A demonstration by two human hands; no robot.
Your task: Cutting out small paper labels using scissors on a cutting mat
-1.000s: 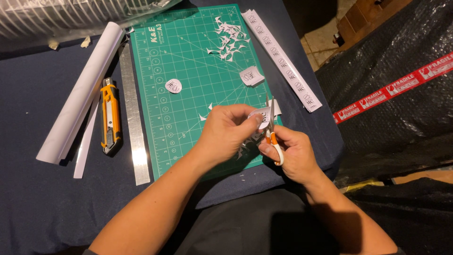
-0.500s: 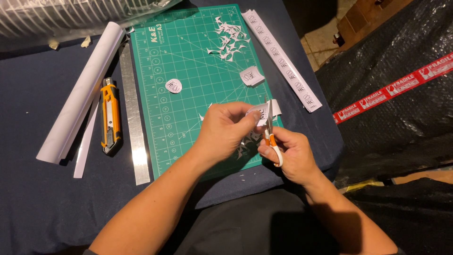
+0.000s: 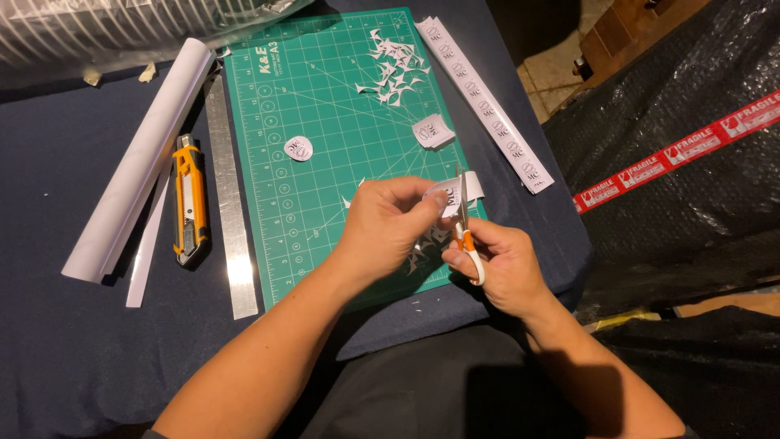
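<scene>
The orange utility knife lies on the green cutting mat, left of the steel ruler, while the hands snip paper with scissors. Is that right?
Not quite. In the head view the orange utility knife lies on the dark cloth, not on the green cutting mat. It is left of the steel ruler, and the left hand and right hand do snip paper with scissors.

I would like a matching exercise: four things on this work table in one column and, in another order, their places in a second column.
Things:
1. orange and black utility knife
2. small round white paper sticker
3. pile of small white paper scraps
4. long white strip of printed paper labels

Places:
A. alone on the green cutting mat, near its left ruler edge
B. along the mat's right edge
C. at the mat's top, far from the hands
D. between the rolled white paper and the flat steel ruler

Pairs: 1-D, 2-A, 3-C, 4-B
</scene>
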